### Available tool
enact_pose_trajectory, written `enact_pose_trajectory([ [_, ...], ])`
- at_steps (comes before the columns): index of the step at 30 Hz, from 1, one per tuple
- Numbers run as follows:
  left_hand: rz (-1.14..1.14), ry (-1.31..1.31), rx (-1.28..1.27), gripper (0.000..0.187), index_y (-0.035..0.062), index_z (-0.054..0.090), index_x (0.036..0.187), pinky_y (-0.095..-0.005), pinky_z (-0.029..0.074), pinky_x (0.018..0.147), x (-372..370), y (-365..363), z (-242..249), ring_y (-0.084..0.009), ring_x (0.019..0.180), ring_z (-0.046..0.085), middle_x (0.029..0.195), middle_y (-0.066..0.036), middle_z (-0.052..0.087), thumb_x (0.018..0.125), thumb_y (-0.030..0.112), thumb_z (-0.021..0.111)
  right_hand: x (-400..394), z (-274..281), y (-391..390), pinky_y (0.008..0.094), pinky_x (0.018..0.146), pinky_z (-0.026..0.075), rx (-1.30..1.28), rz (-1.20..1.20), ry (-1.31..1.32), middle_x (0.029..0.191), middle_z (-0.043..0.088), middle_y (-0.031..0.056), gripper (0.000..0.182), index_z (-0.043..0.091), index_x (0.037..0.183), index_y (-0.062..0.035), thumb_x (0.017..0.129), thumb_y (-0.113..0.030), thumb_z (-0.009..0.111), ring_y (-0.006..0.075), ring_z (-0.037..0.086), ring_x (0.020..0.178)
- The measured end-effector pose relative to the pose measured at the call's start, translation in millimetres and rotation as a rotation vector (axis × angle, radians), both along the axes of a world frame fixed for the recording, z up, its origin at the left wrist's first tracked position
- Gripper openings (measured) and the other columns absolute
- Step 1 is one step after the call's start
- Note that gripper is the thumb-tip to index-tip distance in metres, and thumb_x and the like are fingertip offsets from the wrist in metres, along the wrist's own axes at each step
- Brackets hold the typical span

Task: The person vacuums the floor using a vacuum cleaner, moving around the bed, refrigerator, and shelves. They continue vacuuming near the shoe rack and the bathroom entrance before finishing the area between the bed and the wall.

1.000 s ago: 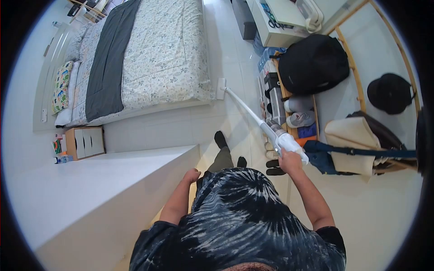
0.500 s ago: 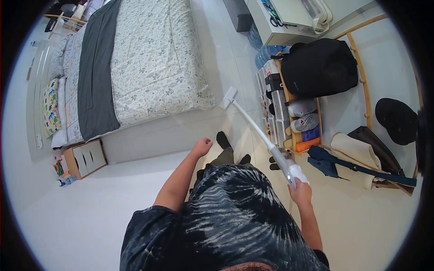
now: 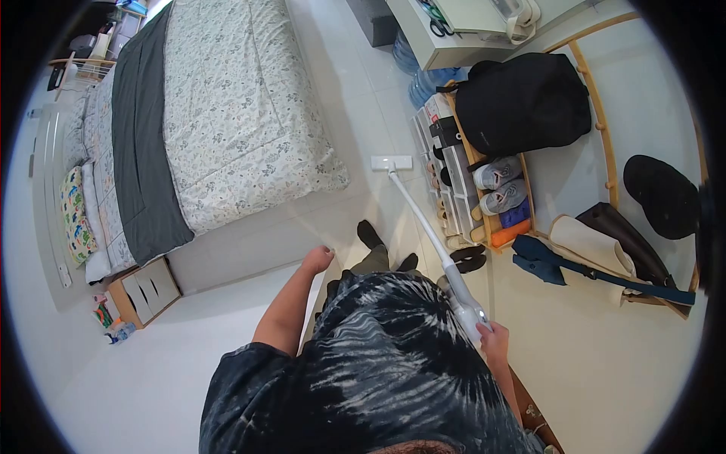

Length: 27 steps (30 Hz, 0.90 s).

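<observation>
My right hand (image 3: pixel 493 340) grips the handle of a white and grey stick vacuum cleaner (image 3: pixel 428 221), close to my right side. Its tube slants forward and left. The flat floor head (image 3: pixel 392 163) lies crosswise on the tiles, between the foot of the bed (image 3: pixel 249 113) and the shoe rack (image 3: pixel 452 178). My left hand (image 3: pixel 318 259) hangs beside my body with its fingers curled in, and nothing shows in it. Dark socks (image 3: pixel 370 234) cover my feet, which stand behind the floor head.
A black backpack (image 3: pixel 522 106) sits on the wooden rack, above grey sneakers (image 3: pixel 501 185). Dark slippers (image 3: pixel 470 259) lie on the floor near the tube. Large blue water bottles (image 3: pixel 431 85) stand by the desk (image 3: pixel 446 47). A small drawer cabinet (image 3: pixel 147 291) is beside the bed.
The floor head has swivelled from a slant to straight across. My right hand has drawn the vacuum's handle back toward my body. My left hand stays curled at my side.
</observation>
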<state>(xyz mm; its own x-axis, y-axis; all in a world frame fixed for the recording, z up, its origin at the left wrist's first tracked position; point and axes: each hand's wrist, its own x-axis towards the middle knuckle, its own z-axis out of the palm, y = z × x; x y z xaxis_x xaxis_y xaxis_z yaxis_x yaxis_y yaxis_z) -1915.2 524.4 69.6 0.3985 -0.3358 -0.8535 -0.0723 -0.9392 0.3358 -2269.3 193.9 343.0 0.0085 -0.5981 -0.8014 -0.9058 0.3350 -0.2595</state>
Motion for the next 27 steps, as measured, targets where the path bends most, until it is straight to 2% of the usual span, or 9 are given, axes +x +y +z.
enact_pose_trajectory([
  [2,0.064,-0.025,-0.016,0.043,0.0008,0.061,0.108,-0.0401,0.045,0.091,6,-11,3,-0.0344,0.103,0.058,0.107,-0.021,0.062,0.082,0.033,0.052,18,-8,-2,0.0276,0.039,0.031,0.032,-0.070,-0.045,0.053,0.046,-0.0003,0.020,0.067,0.086,0.0014,0.077,-0.016,0.069,0.0090,0.041,0.042],
  [4,0.082,-0.031,-0.054,0.043,0.0005,0.061,0.108,-0.0399,0.045,0.091,11,-21,6,-0.0345,0.103,0.059,0.107,-0.021,0.062,0.082,0.033,0.052,38,-16,-6,0.0269,0.036,0.026,0.014,-0.029,-0.106,0.049,0.041,-0.0017,0.022,0.054,0.066,-0.0026,0.080,-0.015,0.066,0.0083,0.036,0.038],
  [8,0.117,-0.055,-0.143,0.043,-0.0001,0.061,0.108,-0.0395,0.046,0.090,12,-40,21,-0.0346,0.102,0.059,0.106,-0.021,0.063,0.082,0.033,0.053,69,-33,-19,0.0269,0.035,0.027,-0.004,0.046,-0.166,0.049,0.042,-0.0011,0.022,0.055,0.067,-0.0022,0.081,-0.017,0.065,0.0089,0.036,0.037],
  [10,0.124,-0.057,-0.157,0.043,-0.0002,0.061,0.108,-0.0394,0.046,0.089,11,-41,21,-0.0346,0.102,0.059,0.105,-0.021,0.063,0.082,0.033,0.053,69,-58,-29,0.0269,0.035,0.027,-0.119,0.333,-0.239,0.049,0.042,-0.0002,0.023,0.055,0.069,-0.0023,0.083,-0.019,0.064,0.0095,0.037,0.036],
  [13,0.118,-0.061,-0.159,0.043,-0.0002,0.060,0.109,-0.0394,0.046,0.089,10,-33,17,-0.0344,0.101,0.059,0.105,-0.021,0.063,0.082,0.033,0.053,80,-86,-44,0.0269,0.034,0.029,-0.087,0.405,-0.233,0.048,0.043,0.0010,0.028,0.057,0.071,-0.0016,0.086,-0.025,0.060,0.0108,0.037,0.034],
  [14,0.102,-0.061,-0.144,0.043,-0.0002,0.060,0.109,-0.0394,0.046,0.089,9,-28,15,-0.0343,0.101,0.060,0.104,-0.021,0.063,0.082,0.033,0.053,87,-89,-49,0.0269,0.034,0.029,-0.091,0.405,-0.237,0.048,0.043,0.0010,0.028,0.057,0.071,-0.0016,0.086,-0.025,0.060,0.0108,0.037,0.034],
  [16,0.101,-0.073,-0.124,0.043,-0.0002,0.061,0.108,-0.0394,0.046,0.089,10,-16,13,-0.0342,0.101,0.060,0.104,-0.021,0.063,0.082,0.033,0.053,107,-81,-55,0.0271,0.032,0.029,0.106,0.068,-0.216,0.047,0.043,0.0022,0.034,0.057,0.073,-0.0008,0.089,-0.031,0.054,0.0118,0.037,0.032],
  [19,0.123,-0.103,-0.091,0.043,-0.0002,0.062,0.107,-0.0396,0.046,0.090,11,6,7,-0.0342,0.101,0.059,0.104,-0.021,0.063,0.081,0.033,0.053,113,-95,-65,0.0274,0.032,0.029,0.086,0.084,-0.225,0.046,0.042,0.0027,0.038,0.058,0.074,-0.0005,0.090,-0.034,0.051,0.0125,0.036,0.031],
  [27,0.144,-0.108,0.016,0.042,-0.0004,0.063,0.105,-0.0399,0.045,0.091,14,32,9,-0.0353,0.101,0.059,0.104,-0.022,0.063,0.080,0.032,0.053,155,-103,-90,0.0286,0.032,0.029,0.125,0.058,-0.222,0.045,0.041,0.0029,0.039,0.057,0.074,-0.0010,0.088,-0.037,0.052,0.0136,0.036,0.031],
])
